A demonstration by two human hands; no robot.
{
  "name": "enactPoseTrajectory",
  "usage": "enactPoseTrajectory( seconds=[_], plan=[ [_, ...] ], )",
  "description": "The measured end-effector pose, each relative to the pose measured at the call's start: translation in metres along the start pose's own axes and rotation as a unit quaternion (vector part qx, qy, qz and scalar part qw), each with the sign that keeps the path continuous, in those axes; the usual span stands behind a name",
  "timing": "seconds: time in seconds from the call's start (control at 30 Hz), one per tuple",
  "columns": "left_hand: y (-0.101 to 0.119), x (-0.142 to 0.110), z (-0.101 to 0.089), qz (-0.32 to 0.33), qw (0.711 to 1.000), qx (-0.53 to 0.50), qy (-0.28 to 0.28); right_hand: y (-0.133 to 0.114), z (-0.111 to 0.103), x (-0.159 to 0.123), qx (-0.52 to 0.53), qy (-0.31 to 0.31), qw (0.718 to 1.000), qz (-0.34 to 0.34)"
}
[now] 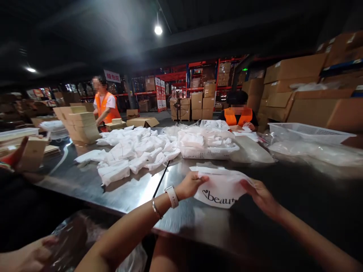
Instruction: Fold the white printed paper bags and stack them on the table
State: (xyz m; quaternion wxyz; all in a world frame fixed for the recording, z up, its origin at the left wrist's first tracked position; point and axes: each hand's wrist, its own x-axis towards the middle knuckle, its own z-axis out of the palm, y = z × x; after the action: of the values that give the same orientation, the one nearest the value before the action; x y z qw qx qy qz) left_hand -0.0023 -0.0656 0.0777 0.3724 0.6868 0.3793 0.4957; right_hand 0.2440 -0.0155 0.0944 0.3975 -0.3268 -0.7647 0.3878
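Observation:
My left hand [190, 184] and my right hand [259, 194] each grip one side of a white bag [219, 187] printed with dark "beauty" lettering, held just over the metal table [90, 181]. The left wrist wears a white watch and a thin bracelet. Fingers of both hands are closed on the bag's edges. A thin dark stick [161, 179] lies on the table beside my left wrist.
A heap of white packets [133, 153] covers the table's middle, with a white basket [208, 151] of more packets behind the bag. Two people in orange vests [105, 105] [237, 116] work at the far side. Cardboard boxes [81, 124] stand left; a clear bin [309, 132] sits right.

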Motion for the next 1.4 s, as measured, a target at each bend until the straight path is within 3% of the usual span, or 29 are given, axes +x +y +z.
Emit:
enactPoseTrajectory(
  seconds=[0.1, 0.17, 0.23, 0.33, 0.47, 0.6, 0.73, 0.9, 0.97, 1.03, 1.1, 1.17, 1.27, 1.4],
  plan=[
    [-0.008, -0.035, -0.01, 0.07, 0.983, 0.105, -0.137, 0.02, 0.008, -0.019, -0.084, -0.17, 0.978, -0.093],
    [-0.017, -0.053, -0.012, 0.138, 0.934, 0.222, -0.245, 0.037, 0.012, -0.031, -0.137, -0.291, 0.931, -0.171],
    [-0.025, -0.065, -0.011, 0.186, 0.868, 0.337, -0.313, 0.049, 0.017, -0.038, -0.18, -0.359, 0.888, -0.225],
    [-0.03, -0.072, -0.006, 0.205, 0.808, 0.442, -0.332, 0.055, 0.024, -0.041, -0.215, -0.398, 0.86, -0.237],
    [-0.027, -0.073, -0.001, 0.237, 0.765, 0.5, -0.331, 0.06, 0.026, -0.041, -0.209, -0.423, 0.853, -0.224],
    [-0.036, -0.085, 0.005, 0.267, 0.767, 0.508, -0.287, 0.083, 0.021, -0.056, -0.128, -0.36, 0.907, -0.175],
    [-0.047, -0.108, 0.019, 0.269, 0.828, 0.463, -0.166, 0.102, 0.018, -0.079, -0.076, -0.239, 0.964, -0.092],
    [-0.046, -0.135, 0.039, 0.237, 0.901, 0.353, -0.086, 0.09, 0.021, -0.094, -0.061, -0.155, 0.986, 0.009],
    [-0.046, -0.141, 0.046, 0.182, 0.936, 0.299, -0.013, 0.08, 0.026, -0.095, -0.044, -0.12, 0.991, 0.044],
    [-0.045, -0.144, 0.051, 0.064, 0.963, 0.247, 0.089, 0.07, 0.033, -0.096, -0.029, -0.075, 0.993, 0.084],
    [-0.044, -0.142, 0.055, -0.077, 0.963, 0.192, 0.171, 0.062, 0.041, -0.096, -0.013, -0.028, 0.992, 0.126],
    [-0.042, -0.136, 0.058, -0.152, 0.956, 0.139, 0.21, 0.057, 0.051, -0.095, -0.01, 0.025, 0.988, 0.15],
    [-0.041, -0.126, 0.062, -0.171, 0.946, 0.117, 0.251, 0.055, 0.064, -0.093, -0.064, 0.101, 0.983, 0.139],
    [-0.045, -0.118, 0.07, -0.195, 0.915, 0.187, 0.299, 0.06, 0.074, -0.088, -0.168, 0.167, 0.965, 0.115]
  ],
)
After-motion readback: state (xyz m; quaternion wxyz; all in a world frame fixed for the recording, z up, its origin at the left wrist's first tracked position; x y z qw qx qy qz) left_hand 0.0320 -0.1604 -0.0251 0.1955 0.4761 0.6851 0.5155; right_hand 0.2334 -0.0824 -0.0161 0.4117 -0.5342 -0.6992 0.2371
